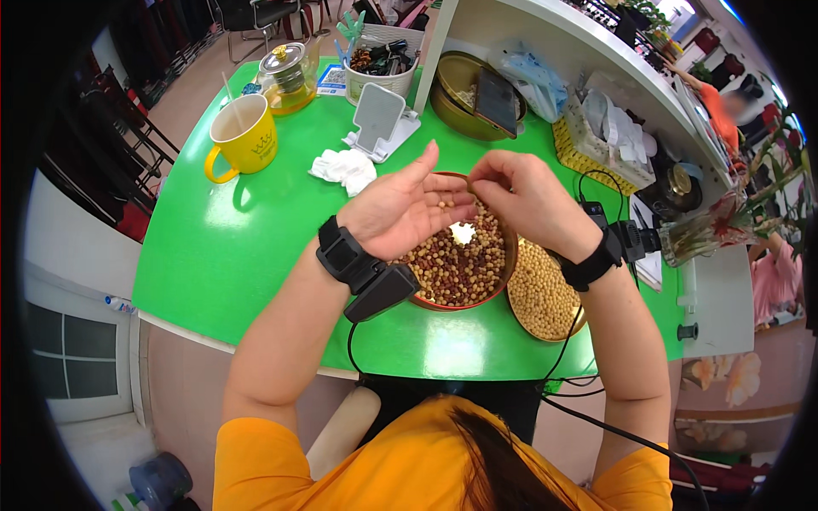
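Observation:
My left hand (405, 209) is held palm up over a round red-rimmed bowl (503, 277) full of mixed brown and tan beans (460, 268). A few pale beans lie in its cupped palm. My right hand (524, 196) hovers beside it with fingertips pinched together near the palm, as if on a bean, which is too small to make out. To the right of the bowl a shallow plate (575, 328) holds only pale yellow beans (541, 294). Both wrists wear black bands with cables.
On the green table (256, 255): a yellow mug (243, 136), a crumpled tissue (345, 168), a white phone stand (379, 119), a glass teapot (288, 77), a white basket (383, 64) and a brass bowl (473, 94). A white counter (596, 51) runs along the right.

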A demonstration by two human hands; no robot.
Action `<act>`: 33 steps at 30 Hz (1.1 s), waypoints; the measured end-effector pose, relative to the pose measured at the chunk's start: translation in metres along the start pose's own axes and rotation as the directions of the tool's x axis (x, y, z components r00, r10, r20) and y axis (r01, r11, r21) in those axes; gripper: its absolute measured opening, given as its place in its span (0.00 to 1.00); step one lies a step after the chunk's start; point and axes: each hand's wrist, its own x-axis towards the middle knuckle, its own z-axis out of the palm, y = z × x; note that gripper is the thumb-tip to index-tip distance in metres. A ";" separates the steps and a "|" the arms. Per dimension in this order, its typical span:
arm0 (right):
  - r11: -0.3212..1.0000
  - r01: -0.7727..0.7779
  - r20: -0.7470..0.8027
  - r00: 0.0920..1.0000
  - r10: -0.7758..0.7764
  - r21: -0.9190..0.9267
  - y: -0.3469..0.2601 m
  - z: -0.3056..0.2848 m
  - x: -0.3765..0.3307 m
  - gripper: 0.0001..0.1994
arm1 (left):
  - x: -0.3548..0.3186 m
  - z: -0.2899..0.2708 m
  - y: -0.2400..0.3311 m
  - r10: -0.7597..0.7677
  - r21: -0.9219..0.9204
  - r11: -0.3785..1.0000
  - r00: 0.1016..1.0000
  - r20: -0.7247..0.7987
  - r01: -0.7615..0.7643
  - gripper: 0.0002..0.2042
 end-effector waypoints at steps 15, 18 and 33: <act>0.921 0.089 0.342 0.939 0.050 -0.380 0.028 0.027 -0.007 0.07 | 0.000 -0.008 0.005 0.178 0.037 0.984 0.972 -0.155 -0.175 0.19; 0.916 0.086 0.339 0.939 0.057 -0.392 0.028 0.031 -0.005 0.06 | 0.000 -0.008 0.004 0.176 0.045 0.984 0.972 -0.155 -0.170 0.20; 0.816 0.223 0.284 0.956 -0.075 -0.533 0.030 0.038 -0.008 0.04 | 0.003 -0.011 0.001 0.152 0.151 0.981 0.963 -0.224 -0.120 0.24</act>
